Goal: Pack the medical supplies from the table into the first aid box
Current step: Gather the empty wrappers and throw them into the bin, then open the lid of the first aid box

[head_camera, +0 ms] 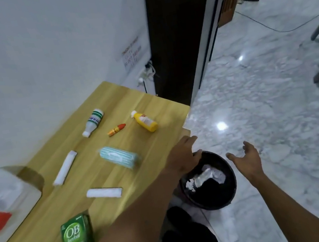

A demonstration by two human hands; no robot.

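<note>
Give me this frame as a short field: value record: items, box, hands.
table items: white bottle; yellow bottle; orange tube; two gauze rolls; teal pack; green carton
box: clear first aid box at table's left edge
left hand: open, empty, at table's right edge
right hand: open, empty, over floor
floor: black bin with paper scraps

The wooden surface (151, 105) holds a striped blue pack (118, 157). Behind it lie a white bottle (92, 122), a small orange tube (116, 129) and a yellow bottle (145, 120). Two white rolls (64, 168) (104, 193) and a green box (77, 240) lie nearer.
</note>
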